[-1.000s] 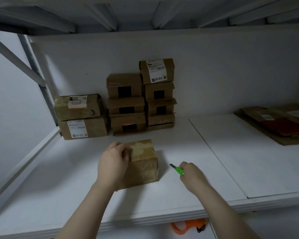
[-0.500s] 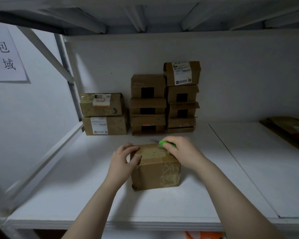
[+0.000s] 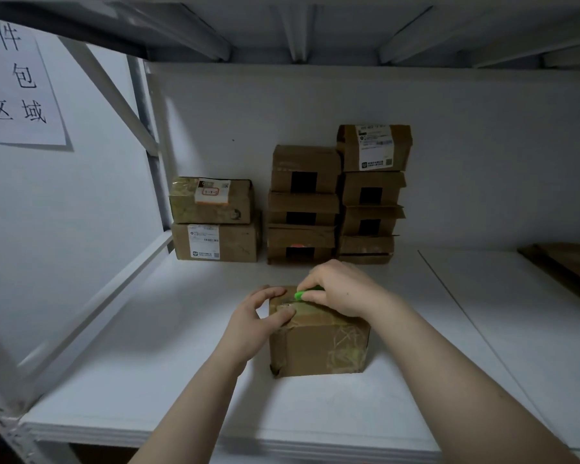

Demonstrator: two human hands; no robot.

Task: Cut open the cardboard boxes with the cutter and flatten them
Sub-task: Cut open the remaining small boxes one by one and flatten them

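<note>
A small taped cardboard box (image 3: 318, 346) stands on the white shelf (image 3: 148, 380) in front of me. My left hand (image 3: 258, 316) grips its top left corner, thumb on the top and fingers over the far edge. My right hand (image 3: 342, 289) holds the green cutter (image 3: 303, 294) and has it down on the box's top near the far left end of the tape seam. The blade itself is hidden by my fingers.
Against the back wall stand two stacked taped boxes (image 3: 215, 222) and two taller stacks of small boxes (image 3: 335, 202). Flattened cardboard (image 3: 566, 266) lies at the far right. A paper sign (image 3: 17, 85) hangs on the left wall. A slanted frame bar (image 3: 91, 313) borders the shelf's left.
My right hand lifted the cutter from the shelf beside the box onto the box's top, then slid it left along the top. My left hand shifted to the top left corner.
</note>
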